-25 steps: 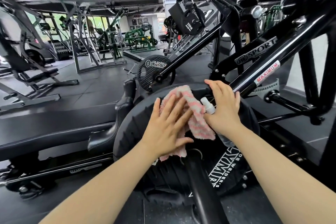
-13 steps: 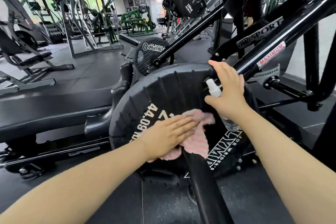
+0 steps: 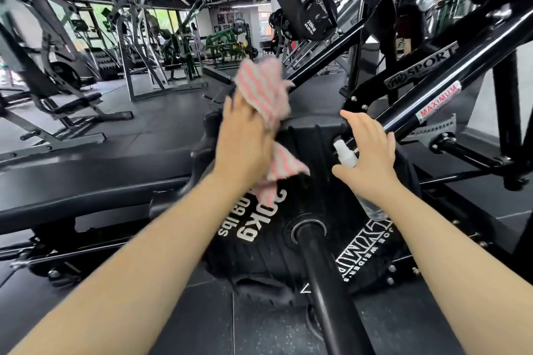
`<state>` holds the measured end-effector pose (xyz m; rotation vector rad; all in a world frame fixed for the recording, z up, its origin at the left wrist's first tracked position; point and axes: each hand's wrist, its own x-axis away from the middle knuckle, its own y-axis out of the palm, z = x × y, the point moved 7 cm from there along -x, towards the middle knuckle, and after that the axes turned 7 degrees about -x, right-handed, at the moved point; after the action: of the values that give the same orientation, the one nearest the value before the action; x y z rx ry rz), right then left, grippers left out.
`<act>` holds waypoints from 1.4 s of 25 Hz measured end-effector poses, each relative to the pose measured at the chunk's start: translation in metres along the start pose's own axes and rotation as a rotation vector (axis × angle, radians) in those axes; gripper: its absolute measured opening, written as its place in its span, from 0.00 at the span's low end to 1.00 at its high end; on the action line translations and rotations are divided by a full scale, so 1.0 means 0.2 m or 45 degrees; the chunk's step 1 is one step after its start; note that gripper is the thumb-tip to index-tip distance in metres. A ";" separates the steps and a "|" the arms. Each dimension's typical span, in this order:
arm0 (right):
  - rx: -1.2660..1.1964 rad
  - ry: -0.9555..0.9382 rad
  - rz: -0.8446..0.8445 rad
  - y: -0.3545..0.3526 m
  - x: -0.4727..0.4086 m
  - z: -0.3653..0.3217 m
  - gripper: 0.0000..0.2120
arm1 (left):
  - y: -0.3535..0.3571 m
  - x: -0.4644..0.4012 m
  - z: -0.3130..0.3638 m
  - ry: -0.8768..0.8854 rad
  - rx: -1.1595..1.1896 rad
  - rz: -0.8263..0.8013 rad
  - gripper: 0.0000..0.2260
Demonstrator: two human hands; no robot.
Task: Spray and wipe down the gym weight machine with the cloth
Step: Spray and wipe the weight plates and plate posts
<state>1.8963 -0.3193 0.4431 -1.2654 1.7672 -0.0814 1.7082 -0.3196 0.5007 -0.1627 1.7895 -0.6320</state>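
Left hand (image 3: 245,138) grips pink-striped terry cloth (image 3: 264,92) at black 20kg weight plate's (image 3: 311,196) upper rim, likely for wiping; right hand (image 3: 367,158), fingers extended, clamps small clear spray bottle (image 3: 344,154) with thumb, steadying there.

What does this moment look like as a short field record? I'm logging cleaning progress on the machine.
left hand: left hand grips the pink-and-grey striped cloth, at the plate's upper rim
right hand: right hand holds the small clear spray bottle with white nozzle, fingers extended toward the plate's rim
surface: black 20kg weight plate on the black steel bar
frame: black machine frame with MAXIMUM label
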 end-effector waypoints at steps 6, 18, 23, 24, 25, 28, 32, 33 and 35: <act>-0.037 -0.029 0.003 -0.01 0.00 0.01 0.41 | 0.11 0.17 0.09 0.478 -0.075 0.129 0.20; 0.006 0.013 0.079 -0.02 0.01 0.09 0.41 | 0.25 0.70 0.07 0.896 -0.433 -0.317 0.28; -0.088 0.234 0.135 -0.06 0.08 0.24 0.43 | -0.06 0.20 -0.11 -0.034 -0.274 0.044 0.31; -0.095 0.295 0.141 -0.07 0.09 0.25 0.43 | -0.06 0.15 -0.12 -0.097 -0.160 0.064 0.31; -0.072 0.312 0.138 -0.07 0.10 0.24 0.43 | -0.03 0.14 -0.10 -0.075 -0.047 0.053 0.30; 0.057 0.020 0.045 -0.01 0.05 0.01 0.42 | 0.08 0.17 0.09 0.215 0.028 0.008 0.24; 0.137 -0.161 -0.037 0.08 0.01 -0.15 0.39 | 0.21 0.40 0.25 0.632 -0.037 -0.007 0.17; 0.198 -0.163 -0.054 0.10 0.02 -0.14 0.40 | 0.26 0.50 0.27 0.721 -0.055 -0.100 0.19; 0.311 -0.219 -0.034 0.11 0.03 -0.12 0.43 | 0.34 0.67 0.28 0.828 -0.098 -0.282 0.21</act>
<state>1.8625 -0.3243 0.4414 -1.0860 1.5423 -0.1920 1.7305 -0.3372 0.3430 -0.2271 2.4468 -0.8373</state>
